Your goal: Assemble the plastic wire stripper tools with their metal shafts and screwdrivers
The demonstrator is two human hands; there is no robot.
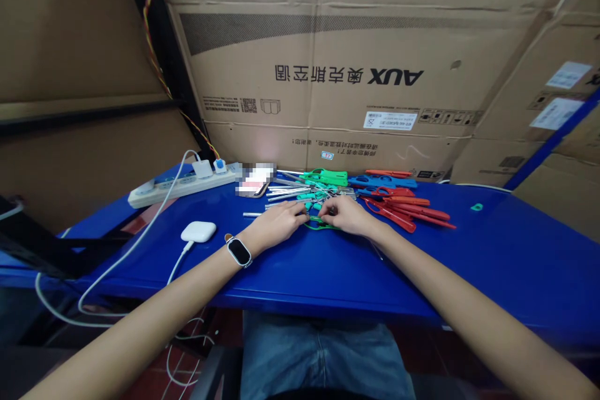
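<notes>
My left hand [284, 222], with a smart band [239, 252] on its wrist, is closed with its fingertips at the left end of a green lighter casing [321, 225]. At the other end, my right hand [349, 215] pinches the same casing; the exact grip is partly hidden. Behind both hands lies a heap of long-necked lighter parts: metal tubes [285, 192], small teal pieces [305, 198] and green handles [330, 177]. To the right are blue handles [387, 182] and red handles [398, 215].
A phone [255, 181] with a blurred screen lies beside a white power strip [182, 187]. Nearer me are a white earphone case [199, 232] and its cable. A small teal ring [477, 207] sits far right on the blue table [506, 262]. Cardboard [347, 37] walls the back.
</notes>
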